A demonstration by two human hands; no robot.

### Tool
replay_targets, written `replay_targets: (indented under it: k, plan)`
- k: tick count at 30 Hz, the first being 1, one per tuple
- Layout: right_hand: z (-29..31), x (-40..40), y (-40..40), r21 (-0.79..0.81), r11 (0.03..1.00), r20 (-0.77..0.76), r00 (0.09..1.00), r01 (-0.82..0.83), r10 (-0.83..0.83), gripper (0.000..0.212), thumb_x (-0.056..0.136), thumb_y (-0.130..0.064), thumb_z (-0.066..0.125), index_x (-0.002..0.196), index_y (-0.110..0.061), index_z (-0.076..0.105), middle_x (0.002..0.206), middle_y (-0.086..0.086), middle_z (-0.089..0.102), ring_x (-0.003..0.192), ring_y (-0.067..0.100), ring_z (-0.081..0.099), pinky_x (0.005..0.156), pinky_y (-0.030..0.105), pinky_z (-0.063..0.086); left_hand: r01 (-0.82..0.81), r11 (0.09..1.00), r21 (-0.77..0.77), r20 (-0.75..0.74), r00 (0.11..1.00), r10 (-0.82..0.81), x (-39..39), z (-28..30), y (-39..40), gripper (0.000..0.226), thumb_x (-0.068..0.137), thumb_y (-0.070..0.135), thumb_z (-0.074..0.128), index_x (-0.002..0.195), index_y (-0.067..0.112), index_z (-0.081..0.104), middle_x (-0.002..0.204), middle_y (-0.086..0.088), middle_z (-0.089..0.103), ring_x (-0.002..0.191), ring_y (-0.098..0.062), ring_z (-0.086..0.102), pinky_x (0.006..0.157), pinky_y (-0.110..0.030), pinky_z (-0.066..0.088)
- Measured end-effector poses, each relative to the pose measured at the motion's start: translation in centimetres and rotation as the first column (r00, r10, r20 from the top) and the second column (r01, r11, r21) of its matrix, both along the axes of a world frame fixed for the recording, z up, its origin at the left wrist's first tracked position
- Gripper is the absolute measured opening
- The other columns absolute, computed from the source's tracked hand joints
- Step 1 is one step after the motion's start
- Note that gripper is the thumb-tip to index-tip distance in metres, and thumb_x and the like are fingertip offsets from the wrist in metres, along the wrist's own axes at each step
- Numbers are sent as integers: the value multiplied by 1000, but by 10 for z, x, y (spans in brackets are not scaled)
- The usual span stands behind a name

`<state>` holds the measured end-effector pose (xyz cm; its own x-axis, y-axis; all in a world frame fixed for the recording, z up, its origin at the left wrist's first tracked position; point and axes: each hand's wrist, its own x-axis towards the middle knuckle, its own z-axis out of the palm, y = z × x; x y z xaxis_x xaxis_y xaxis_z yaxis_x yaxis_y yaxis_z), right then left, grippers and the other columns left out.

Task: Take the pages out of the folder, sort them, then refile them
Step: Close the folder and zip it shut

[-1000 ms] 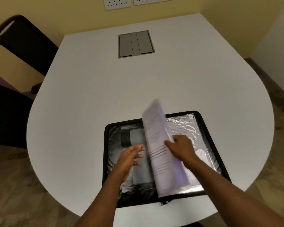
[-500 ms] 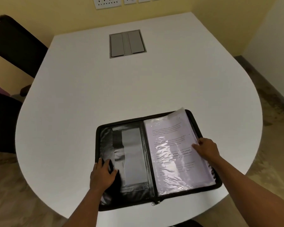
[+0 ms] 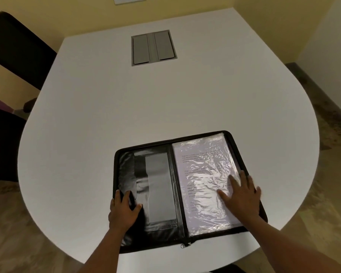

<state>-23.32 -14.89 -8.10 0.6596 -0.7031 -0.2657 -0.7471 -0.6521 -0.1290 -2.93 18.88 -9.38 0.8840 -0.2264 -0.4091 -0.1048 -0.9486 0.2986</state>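
The folder (image 3: pixel 185 190) lies open at the near edge of the surface (image 3: pixel 165 99); its plastic-covered pages (image 3: pixel 203 174) have dropped flat. Both hands, left (image 3: pixel 123 210) and right (image 3: pixel 242 196), now press down with fingers spread, nothing removed yet.

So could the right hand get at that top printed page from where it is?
Probably not directly: the right hand lies flat on the clear plastic sleeve covering the page. The hand reaches it, but the paper must slide out of the sleeve first.

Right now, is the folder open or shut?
Open: the folder lies flat, both halves showing, sleeved pages on its right half.
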Motion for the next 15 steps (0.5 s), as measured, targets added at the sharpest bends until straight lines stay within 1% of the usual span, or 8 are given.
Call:
replay_targets:
  k: [2, 4, 8, 11, 15]
  plan:
    - [-2, -5, -6, 29, 995, -6, 995, 97, -96, 82, 83, -78, 37, 150, -31, 27, 161, 10, 13, 146, 35, 17, 112, 54, 25, -44, 999, -10, -21, 999, 43, 1, -1, -1, 77, 85, 55, 62, 149, 30, 28, 161, -8, 5, 145, -35, 12, 110, -57, 29]
    - [-4, -7, -13, 88, 993, -1, 996, 84, -84, 88, 83, -78, 35, 153, -25, 22, 161, 13, 11, 145, 36, 19, 114, 50, 29, -58, 998, -22, -14, 998, 57, 1, -1, -2, 78, 84, 54, 63, 149, 29, 29, 161, -9, 7, 145, -36, 11, 110, -57, 29]
    - [-9, -6, -20, 103, 993, 30, 998, 53, -57, 90, 85, -76, 36, 155, -22, 18, 162, 12, 10, 147, 33, 15, 118, 43, 24, -50, 999, -16, 10, 999, 51, 5, 0, -6, 78, 82, 53, 67, 147, 26, 35, 159, -14, 14, 142, -39, 18, 110, -54, 30]
    - [-7, 2, -22, 94, 994, 37, 998, 51, -55, 90, 85, -76, 36, 154, -24, 17, 162, 11, 10, 147, 32, 15, 116, 44, 26, -36, 999, -3, 28, 999, 36, 15, 1, -9, 78, 79, 54, 69, 145, 24, 39, 157, -16, 20, 139, -41, 25, 109, -51, 33]
    - [-5, 22, -29, 111, 993, 29, 998, 50, -54, 89, 85, -76, 37, 154, -24, 16, 162, 10, 9, 147, 33, 14, 115, 45, 28, -50, 998, -23, 27, 998, 50, 34, 6, -16, 78, 78, 52, 72, 144, 22, 43, 156, -17, 24, 138, -40, 27, 109, -50, 33]
